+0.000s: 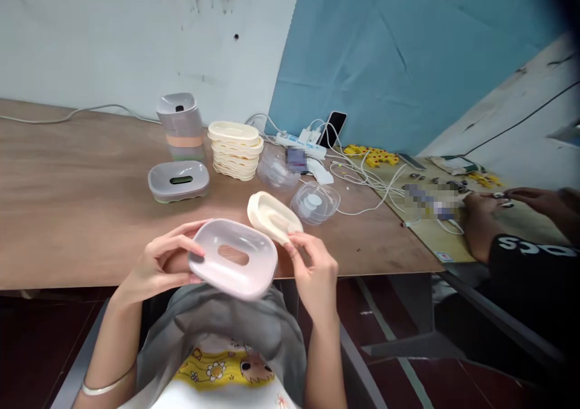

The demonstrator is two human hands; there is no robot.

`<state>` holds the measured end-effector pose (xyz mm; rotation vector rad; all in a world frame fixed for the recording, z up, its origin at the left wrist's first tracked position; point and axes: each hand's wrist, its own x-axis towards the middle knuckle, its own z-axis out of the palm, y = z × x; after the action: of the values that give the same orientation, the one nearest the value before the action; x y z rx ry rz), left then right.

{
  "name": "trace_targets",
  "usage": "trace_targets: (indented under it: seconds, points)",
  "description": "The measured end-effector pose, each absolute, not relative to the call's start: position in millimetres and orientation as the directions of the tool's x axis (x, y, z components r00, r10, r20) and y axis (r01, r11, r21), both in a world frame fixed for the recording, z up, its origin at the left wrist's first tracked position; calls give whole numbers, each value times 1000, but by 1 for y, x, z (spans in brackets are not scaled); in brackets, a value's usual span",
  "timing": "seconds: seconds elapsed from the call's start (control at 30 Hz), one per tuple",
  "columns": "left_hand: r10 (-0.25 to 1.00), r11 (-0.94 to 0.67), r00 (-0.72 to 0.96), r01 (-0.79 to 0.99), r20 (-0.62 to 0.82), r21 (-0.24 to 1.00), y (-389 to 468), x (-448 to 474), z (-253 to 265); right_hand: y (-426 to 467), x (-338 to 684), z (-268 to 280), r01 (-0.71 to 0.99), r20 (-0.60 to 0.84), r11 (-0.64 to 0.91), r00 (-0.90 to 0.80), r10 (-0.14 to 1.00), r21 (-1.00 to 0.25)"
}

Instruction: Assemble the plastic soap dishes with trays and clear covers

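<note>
Two shells in hand: my left hand (158, 264) pinches the pink tray (233, 258), right hand (312, 270) fingertips grip the cream insert (273, 215) (I'd align slots before seating).

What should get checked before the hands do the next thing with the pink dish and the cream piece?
1. Left hand has a grip on the pink dish: ok, fingers on its left edge.
2. Right hand has the cream piece: ok, fingertips pinch its near end.
3. Dish slot clear: ok, the oval hole is open.
4. The two parts lined up: not ok, the cream piece sits tilted behind the dish.
5. Cables out of the way: ok, farther right on the table.
6. Dish underside clean: cannot tell.
</note>
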<state>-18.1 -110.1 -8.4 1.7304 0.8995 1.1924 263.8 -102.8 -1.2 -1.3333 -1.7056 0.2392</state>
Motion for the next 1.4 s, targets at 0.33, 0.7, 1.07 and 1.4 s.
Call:
trace_targets:
  seconds: [0.33, 0.7, 1.07, 1.4]
  points:
    - [951, -307, 61, 93, 302, 947, -107, -8, -13, -104, 238, -24, 606, 409, 523, -330, 851, -600]
    - [949, -297, 206, 333, 239, 895, -107, -1, -18, -109, 250, -34, 245, 371, 438, -274, 887, -865]
    - [937, -343, 231, 468, 262, 815, -105, 1, -17, -104, 243, -24, 410, 335, 430, -284, 898, -804]
    - [936, -351, 207, 584, 285, 731, -111, 4, -14, -105, 242, -27, 413, 317, 459, -368, 874, -786]
